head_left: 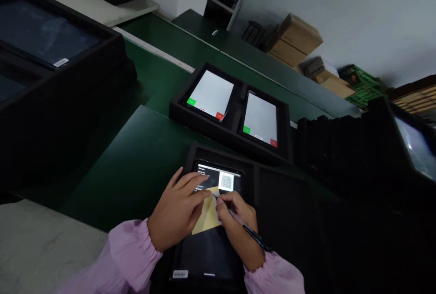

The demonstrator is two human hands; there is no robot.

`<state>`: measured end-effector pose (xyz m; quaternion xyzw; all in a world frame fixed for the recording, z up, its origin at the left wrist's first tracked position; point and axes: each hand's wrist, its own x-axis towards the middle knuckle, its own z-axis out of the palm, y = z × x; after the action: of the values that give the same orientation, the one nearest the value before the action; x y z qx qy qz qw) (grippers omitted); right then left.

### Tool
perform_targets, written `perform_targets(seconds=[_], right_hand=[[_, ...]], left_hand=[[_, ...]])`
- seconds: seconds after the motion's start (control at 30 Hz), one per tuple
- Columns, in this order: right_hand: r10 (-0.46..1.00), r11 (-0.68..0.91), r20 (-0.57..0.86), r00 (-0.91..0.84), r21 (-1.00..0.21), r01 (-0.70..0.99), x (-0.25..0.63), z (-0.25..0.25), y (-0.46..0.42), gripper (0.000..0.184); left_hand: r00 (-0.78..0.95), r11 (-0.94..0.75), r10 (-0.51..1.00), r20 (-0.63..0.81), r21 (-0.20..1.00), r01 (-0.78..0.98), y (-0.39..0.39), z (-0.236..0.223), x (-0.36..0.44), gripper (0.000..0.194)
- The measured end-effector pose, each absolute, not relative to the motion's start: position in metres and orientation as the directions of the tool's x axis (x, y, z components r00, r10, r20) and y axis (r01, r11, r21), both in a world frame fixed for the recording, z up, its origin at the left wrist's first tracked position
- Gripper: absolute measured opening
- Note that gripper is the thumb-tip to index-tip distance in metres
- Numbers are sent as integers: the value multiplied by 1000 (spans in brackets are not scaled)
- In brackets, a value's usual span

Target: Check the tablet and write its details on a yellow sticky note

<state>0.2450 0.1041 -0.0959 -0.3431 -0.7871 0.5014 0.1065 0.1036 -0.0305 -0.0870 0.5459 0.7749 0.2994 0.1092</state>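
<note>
Pen (252, 233) was pinched between the thumb and fingers of the right hand (239, 235), tip near the yellow note's (207, 219) top edge. Left hand (177, 214) had its fingers kinda spread over the note — which lay on a tablet (211, 253) in a black tray (256, 185). Two more tablets (211, 90) sat just beyond — white screens lit.

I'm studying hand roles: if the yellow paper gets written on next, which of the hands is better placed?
Probably the right hand: it holds the pen with its tip at the yellow paper. The left hand has no pen and lies over the paper's left edge.
</note>
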Motion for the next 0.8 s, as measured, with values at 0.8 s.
perform_targets(seconds=[0.8], right_hand=[[643, 291, -127, -756, -872, 394, 244, -92, 104, 21]], left_hand=[[-375, 239, 917, 138, 564, 790, -28, -85, 104, 32]])
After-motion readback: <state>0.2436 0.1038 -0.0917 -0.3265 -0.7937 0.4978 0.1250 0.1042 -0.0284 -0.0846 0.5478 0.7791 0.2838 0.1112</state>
